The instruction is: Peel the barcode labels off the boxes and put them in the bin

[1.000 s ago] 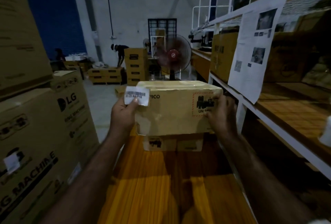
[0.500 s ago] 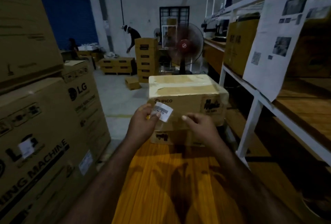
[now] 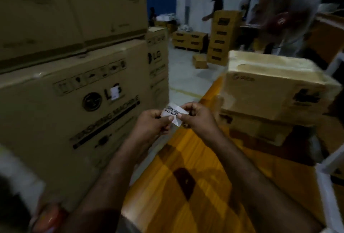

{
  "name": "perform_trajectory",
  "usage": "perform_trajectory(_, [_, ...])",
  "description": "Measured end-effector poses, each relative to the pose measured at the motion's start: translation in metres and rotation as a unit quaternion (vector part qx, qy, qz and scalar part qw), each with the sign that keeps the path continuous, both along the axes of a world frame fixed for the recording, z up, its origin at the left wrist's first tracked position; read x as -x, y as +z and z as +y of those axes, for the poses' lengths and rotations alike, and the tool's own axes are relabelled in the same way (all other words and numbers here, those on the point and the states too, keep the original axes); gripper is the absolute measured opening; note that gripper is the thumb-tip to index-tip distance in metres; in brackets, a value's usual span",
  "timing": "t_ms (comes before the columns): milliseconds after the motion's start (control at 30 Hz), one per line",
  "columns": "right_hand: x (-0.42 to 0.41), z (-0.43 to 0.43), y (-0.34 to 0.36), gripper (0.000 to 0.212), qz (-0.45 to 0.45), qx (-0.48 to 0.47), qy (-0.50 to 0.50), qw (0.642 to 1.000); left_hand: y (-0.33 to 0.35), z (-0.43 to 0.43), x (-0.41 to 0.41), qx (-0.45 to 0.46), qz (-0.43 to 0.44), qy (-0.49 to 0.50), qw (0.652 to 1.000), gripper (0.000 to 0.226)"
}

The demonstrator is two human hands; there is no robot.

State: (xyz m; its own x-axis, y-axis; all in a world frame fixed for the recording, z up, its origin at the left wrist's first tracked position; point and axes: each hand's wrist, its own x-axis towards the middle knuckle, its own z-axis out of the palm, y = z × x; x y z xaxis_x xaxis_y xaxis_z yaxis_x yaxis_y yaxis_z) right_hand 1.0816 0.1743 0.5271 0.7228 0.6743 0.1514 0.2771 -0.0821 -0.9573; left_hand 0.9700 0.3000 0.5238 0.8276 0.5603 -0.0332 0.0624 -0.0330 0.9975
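table (image 3: 188,160): orange wooden planks are seen nearest, under both forearms, with shadows cast across them.
left hand (image 3: 150,123): it is raised above the table's left edge; its fingers (image 3: 163,130) are curled, and the left end of the label is pinched between them and the thumb.
right hand (image 3: 198,119): it is held just beside the left hand; its fingers (image 3: 188,107) are curled too, and the label's right end is pinched under the thumb.
label (image 3: 172,112): a white slip printed with a barcode and a row of characters; it is held in the air between the two hands, creased, and no box is touched by it.
boxes (image 3: 275,87): two brown ones are stacked on the table beyond the hands, to the right; the top one is wrapped in glossy tape.
cartons (image 3: 74,106): big LG washing machine cartons are stacked at the left; a small white sticker (image 3: 115,92) is stuck over the logo.
rack (image 3: 330,186): part of a white frame is seen at the right edge.
floor (image 3: 179,76): pale, marked with a yellow line.
stacks (image 3: 221,37): more brown boxes are piled far off, with a person (image 3: 214,2) bent beside them.
fan (image 3: 284,21): blurred, with a red hub, at the far right.
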Motion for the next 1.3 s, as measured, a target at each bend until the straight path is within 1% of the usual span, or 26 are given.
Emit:
perform_trajectory(100, [0.036, 0.038, -0.022, 0.013, 0.030, 0.020, 0.057, 0.998, -0.018, 0.019, 0.056, 0.032, 0.012, 0.100, 0.994, 0.012])
perform_trajectory(200, [0.082, 0.073, -0.047, 0.006, 0.067, 0.052, 0.138, 0.987, -0.042, 0.041, 0.119, 0.047, 0.030, 0.191, 0.980, 0.012])
perform_trajectory(267, [0.116, 0.097, -0.064, 0.005, 0.091, 0.074, 0.182, 0.976, -0.059, 0.050, 0.162, 0.068, 0.037, 0.249, 0.965, 0.012])
perform_trajectory(400, [0.181, 0.143, -0.096, 0.011, 0.104, 0.123, 0.243, 0.956, -0.087, 0.060, 0.237, 0.102, 0.049, 0.360, 0.926, 0.007])
perform_trajectory(467, [0.210, 0.164, -0.113, 0.007, 0.093, 0.143, 0.269, 0.948, -0.097, 0.068, 0.270, 0.117, 0.050, 0.378, 0.917, 0.008])
perform_trajectory(567, [0.251, 0.196, -0.136, 0.020, 0.071, 0.175, 0.289, 0.939, -0.114, 0.084, 0.319, 0.137, 0.069, 0.408, 0.900, 0.008])
perform_trajectory(700, [0.302, 0.236, -0.159, 0.019, 0.051, 0.212, 0.328, 0.919, -0.137, 0.110, 0.375, 0.122, 0.111, 0.444, 0.881, 0.010])
perform_trajectory(767, [0.328, 0.252, -0.167, 0.028, 0.043, 0.233, 0.350, 0.907, -0.151, 0.123, 0.402, 0.117, 0.136, 0.455, 0.872, 0.019])
perform_trajectory(833, [0.354, 0.266, -0.178, 0.037, 0.011, 0.252, 0.383, 0.889, -0.167, 0.132, 0.428, 0.136, 0.150, 0.468, 0.860, 0.020])
perform_trajectory(900, [0.377, 0.275, -0.188, 0.033, -0.012, 0.284, 0.408, 0.868, -0.184, 0.136, 0.450, 0.165, 0.166, 0.485, 0.843, 0.016])
perform_trajectory(1000, [0.405, 0.285, -0.217, 0.032, -0.026, 0.286, 0.403, 0.869, -0.215, 0.138, 0.473, 0.207, 0.189, 0.515, 0.810, 0.022])
perform_trajectory(1100, [0.429, 0.292, -0.255, 0.029, -0.031, 0.322, 0.413, 0.851, -0.253, 0.140, 0.490, 0.242, 0.217, 0.549, 0.770, 0.027])
perform_trajectory(1200, [0.445, 0.304, -0.303, 0.028, -0.007, 0.372, 0.408, 0.834, -0.290, 0.143, 0.502, 0.282, 0.232, 0.593, 0.717, 0.027])
perform_trajectory(1267, [0.454, 0.315, -0.339, 0.030, -0.016, 0.400, 0.425, 0.812, -0.315, 0.148, 0.506, 0.308, 0.239, 0.609, 0.690, 0.021])
perform_trajectory(1300, [0.457, 0.321, -0.357, 0.024, -0.034, 0.427, 0.437, 0.791, -0.329, 0.151, 0.509, 0.315, 0.245, 0.610, 0.684, 0.021])
